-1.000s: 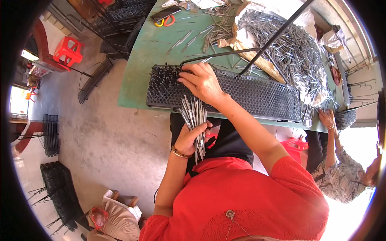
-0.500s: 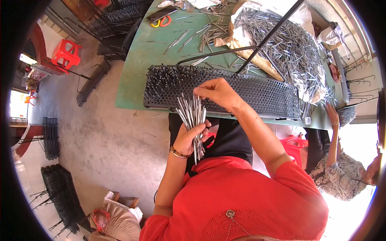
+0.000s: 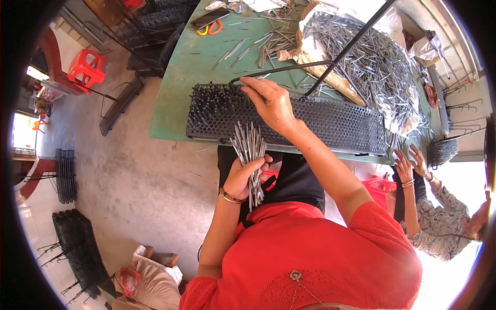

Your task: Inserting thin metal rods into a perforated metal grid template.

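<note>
A loose bundle of thin silver metal rods [image 3: 249,146] is wrapped in my left hand [image 3: 243,180], held upright in front of my lap and fanning out at the top. On the near table edge lies a long black rack [image 3: 330,120] with a honeycomb of holes. Many dark-tipped rods [image 3: 209,106] stand packed in its left end; the holes farther right show bare. Over the rack's left-middle part is my right hand [image 3: 271,103], its fingers drawn together beside the standing rods. Whatever its fingertips pinch is hidden.
A large heap of loose rods [image 3: 367,62] lies on brown paper across the green table [image 3: 175,103]. Scissors [image 3: 209,28] and a phone [image 3: 210,18] lie at the back left. A black bar [image 3: 351,46] rises from the rack. Another person's hands [image 3: 412,164] are at the right.
My right hand has moved from the bundle's top up and away to the far-left part of the rack. The left hand stays put. A second hand of the other person has come into view.
</note>
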A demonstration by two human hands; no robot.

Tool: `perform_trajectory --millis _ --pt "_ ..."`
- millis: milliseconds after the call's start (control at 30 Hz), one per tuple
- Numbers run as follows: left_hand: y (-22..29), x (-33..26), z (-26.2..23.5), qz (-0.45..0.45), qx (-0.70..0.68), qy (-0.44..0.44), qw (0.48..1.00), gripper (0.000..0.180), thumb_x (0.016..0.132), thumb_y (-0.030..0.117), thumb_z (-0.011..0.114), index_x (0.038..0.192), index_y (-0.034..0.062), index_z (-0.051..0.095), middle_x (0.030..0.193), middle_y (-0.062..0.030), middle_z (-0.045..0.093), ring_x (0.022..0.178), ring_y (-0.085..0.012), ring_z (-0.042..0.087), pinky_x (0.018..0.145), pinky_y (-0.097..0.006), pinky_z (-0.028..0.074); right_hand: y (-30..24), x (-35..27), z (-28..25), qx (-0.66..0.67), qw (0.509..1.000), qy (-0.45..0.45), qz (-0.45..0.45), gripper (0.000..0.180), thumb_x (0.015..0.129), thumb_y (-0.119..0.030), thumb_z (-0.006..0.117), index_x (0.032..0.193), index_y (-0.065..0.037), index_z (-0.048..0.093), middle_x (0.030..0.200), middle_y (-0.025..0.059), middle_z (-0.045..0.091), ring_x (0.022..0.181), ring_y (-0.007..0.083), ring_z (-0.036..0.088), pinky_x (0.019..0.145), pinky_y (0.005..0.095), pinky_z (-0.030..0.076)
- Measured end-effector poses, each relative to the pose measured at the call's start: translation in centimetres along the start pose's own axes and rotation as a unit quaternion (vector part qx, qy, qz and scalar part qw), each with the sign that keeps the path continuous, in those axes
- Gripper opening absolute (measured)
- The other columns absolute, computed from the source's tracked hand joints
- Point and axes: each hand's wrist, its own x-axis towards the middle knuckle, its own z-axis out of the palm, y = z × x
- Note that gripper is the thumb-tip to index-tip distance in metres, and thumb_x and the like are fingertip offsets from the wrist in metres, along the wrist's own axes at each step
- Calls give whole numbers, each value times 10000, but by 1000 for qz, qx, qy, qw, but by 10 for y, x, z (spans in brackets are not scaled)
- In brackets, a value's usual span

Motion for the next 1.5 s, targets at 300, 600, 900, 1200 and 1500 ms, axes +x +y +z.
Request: perform_trajectory --millis 300,600,900,1200,1500 --pt "0 -2 -3 9 -2 -20 1000 187 873 90 600 1049 40 564 923 -58 620 749 -88 561 548 -234 494 1 5 7 -24 998 2 -54 215 827 -81 653 1038 -38 648 854 133 663 757 303 621 690 363 494" --pt "2 -6 2 25 22 -1 999 179 871 79 610 1040 43 565 923 -67 633 740 -84 574 557 -217 501 11 -4 12 -90 983 -33 -155 232 795 -77 668 1023 -43 649 907 100 644 788 278 595 712 362 462" --pt "39 -8 48 273 86 84 955 126 871 56 607 963 -25 574 845 -79 628 658 -112 575 561 -251 487 -33 -67 -18 282 921 40 266 343 944 -291 520 1083 8 614 1016 101 618 951 192 562 868 351 440" --pt "11 31 81 430 185 85 880 439 867 -53 572 1264 -34 388 953 -75 617 832 -121 587 778 -261 494 -62 -91 -16 722 482 167 467 481 969 -417 420 1264 -43 482 1159 75 578 1134 241 501 1045 386 339" --pt "-12 32 92 377 281 113 875 260 840 -53 608 1092 -43 547 1060 -100 613 986 -152 580 903 -304 463 -46 -106 -29 697 503 136 492 402 1008 -286 362 1288 -25 480 1285 85 507 1147 192 494 1005 318 376"
